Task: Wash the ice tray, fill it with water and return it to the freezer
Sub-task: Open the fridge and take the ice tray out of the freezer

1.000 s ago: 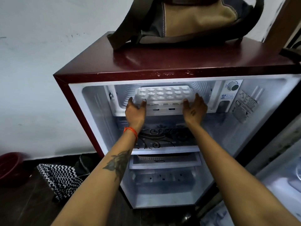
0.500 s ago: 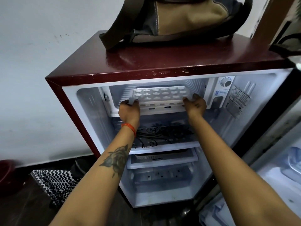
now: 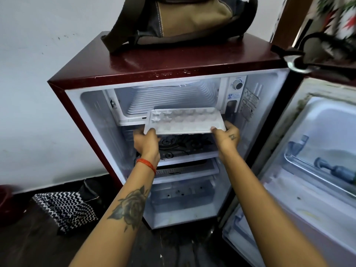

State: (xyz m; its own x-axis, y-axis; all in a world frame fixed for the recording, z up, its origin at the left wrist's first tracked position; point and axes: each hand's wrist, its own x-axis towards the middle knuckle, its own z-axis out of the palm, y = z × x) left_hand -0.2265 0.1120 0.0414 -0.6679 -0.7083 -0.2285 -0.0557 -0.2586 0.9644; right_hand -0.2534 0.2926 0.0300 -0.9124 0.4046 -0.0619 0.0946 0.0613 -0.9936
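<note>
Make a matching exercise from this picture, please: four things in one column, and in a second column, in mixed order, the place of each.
Things
1. ice tray
2. bag
3. zigzag cloth
4. orange thread band

Places
A. on the floor, left of the fridge
B. around the left wrist
C. on top of the fridge
D. held in front of the freezer compartment by the left hand and the right hand

Pairs: 1-D, 2-C, 3-A, 4-B
</note>
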